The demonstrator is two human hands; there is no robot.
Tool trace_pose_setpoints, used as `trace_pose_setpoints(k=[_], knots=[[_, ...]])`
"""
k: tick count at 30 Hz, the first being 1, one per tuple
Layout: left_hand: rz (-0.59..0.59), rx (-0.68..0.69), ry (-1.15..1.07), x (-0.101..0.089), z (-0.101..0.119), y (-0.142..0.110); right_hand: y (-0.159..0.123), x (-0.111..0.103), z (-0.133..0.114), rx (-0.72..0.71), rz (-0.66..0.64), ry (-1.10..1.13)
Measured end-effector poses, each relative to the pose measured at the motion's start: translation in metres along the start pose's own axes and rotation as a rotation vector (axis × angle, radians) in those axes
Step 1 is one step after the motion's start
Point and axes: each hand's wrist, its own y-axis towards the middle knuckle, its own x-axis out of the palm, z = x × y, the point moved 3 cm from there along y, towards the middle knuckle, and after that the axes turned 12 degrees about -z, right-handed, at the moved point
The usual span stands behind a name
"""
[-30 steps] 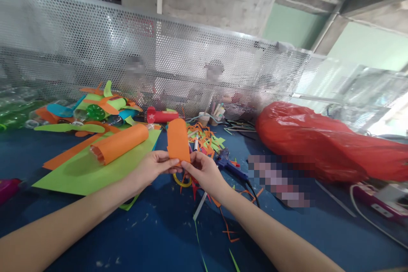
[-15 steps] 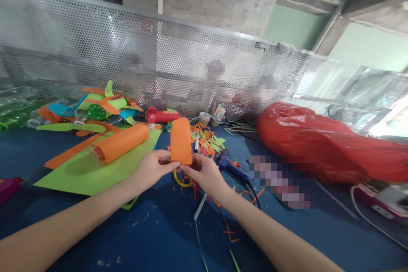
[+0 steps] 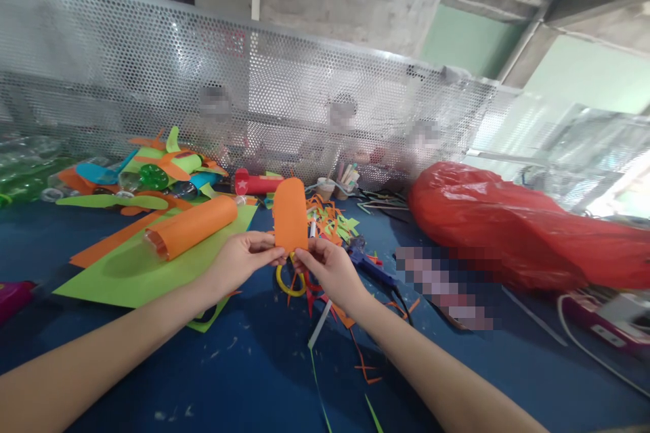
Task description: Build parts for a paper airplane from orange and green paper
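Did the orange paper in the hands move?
Yes, the orange paper moved slightly up in the picture, uncovering more of the yellow ring below it.

Paper (image 3: 122, 284) left, bag (image 3: 497, 223) right, fence (image 3: 305, 67) behind.
A bottle (image 3: 196, 226) lies on the paper, left of the glue gun (image 3: 373, 267).

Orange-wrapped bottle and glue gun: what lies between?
Head view: left hand, right hand, the orange paper they hold, paper scraps beyond, and a yellow ring nearer.

The single head view looks forward and down from the near side of the table (image 3: 254, 379), close above its surface, facing the perforated metal screen (image 3: 152, 74) beyond the table's far side.
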Motion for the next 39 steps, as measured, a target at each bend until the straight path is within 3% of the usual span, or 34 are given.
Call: trace_pose_setpoints(k=[8,13,19,27,39], knots=[[0.019,-0.023,-0.073,-0.002,0.001,0.003,0.003,-0.001,0.007,0.042,0.028,0.105],[-0.039,0.015,-0.054,0.0,0.001,0.004,0.004,-0.003,0.009,0.061,0.04,0.103],[-0.127,-0.024,-0.215,-0.002,-0.007,0.003,0.004,-0.006,0.01,0.081,0.055,0.046],[-0.106,-0.14,-0.159,0.003,-0.014,0.001,0.0,-0.003,0.007,0.053,0.025,-0.109],[-0.145,-0.101,-0.157,0.003,-0.013,0.001,0.0,-0.001,0.007,0.031,-0.012,-0.126]])
